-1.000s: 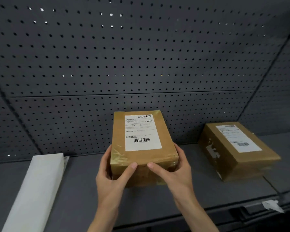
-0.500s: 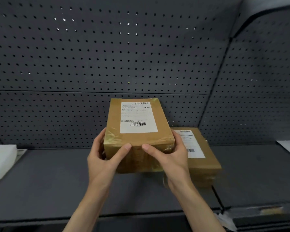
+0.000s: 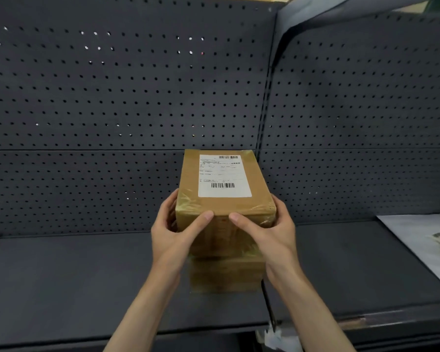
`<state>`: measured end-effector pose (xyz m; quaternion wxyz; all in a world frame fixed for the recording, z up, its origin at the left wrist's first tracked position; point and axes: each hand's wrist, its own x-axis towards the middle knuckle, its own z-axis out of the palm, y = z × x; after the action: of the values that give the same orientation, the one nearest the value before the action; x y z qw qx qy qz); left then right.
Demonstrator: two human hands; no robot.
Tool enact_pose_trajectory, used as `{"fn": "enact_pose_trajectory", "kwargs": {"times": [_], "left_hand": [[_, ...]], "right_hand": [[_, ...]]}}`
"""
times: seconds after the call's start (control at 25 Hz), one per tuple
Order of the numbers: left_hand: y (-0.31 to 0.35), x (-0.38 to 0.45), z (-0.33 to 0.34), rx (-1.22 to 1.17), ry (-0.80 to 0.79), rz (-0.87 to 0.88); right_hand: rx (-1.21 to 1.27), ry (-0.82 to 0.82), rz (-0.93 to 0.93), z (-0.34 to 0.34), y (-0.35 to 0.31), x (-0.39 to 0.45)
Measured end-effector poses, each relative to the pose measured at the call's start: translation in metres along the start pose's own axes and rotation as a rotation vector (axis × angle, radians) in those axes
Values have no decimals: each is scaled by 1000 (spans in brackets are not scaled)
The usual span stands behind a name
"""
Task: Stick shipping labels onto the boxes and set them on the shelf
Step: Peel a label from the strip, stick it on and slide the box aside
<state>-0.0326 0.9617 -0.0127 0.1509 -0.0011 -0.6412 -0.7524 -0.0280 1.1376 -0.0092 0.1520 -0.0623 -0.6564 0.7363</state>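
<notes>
I hold a brown taped cardboard box (image 3: 221, 207) with both hands. A white shipping label (image 3: 222, 176) with barcodes covers its top. My left hand (image 3: 175, 232) grips its near left corner, thumb on the top edge. My right hand (image 3: 267, 232) grips the near right corner the same way. The box sits directly over a second brown box (image 3: 226, 274) that stands on the dark grey shelf (image 3: 74, 283). Only the lower box's front face shows, and I cannot tell whether the two boxes touch.
A dark pegboard back wall (image 3: 112, 97) rises behind the shelf. A vertical upright (image 3: 263, 118) divides two shelf bays. A white flat mailer (image 3: 424, 242) lies on the right bay. A torn white scrap (image 3: 274, 336) hangs at the shelf's front edge.
The held box has moved right and now sits above the second box, which lay to its right before. The white package at the left has left the view.
</notes>
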Motion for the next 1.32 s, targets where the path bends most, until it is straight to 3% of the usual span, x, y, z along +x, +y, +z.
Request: {"fn": "enact_pose_trajectory", "kwargs": {"times": [0.36,0.76,1.32], "left_hand": [[-24,0,25,2,-7,-51],[-28,0,16,72,63,5],[-29,1,15,164,19,36]], "right_hand": [[-25,16,42,-24,14,12],[-78,-18,46,-15,19,13],[-135,-25,50,-16,19,12]]}}
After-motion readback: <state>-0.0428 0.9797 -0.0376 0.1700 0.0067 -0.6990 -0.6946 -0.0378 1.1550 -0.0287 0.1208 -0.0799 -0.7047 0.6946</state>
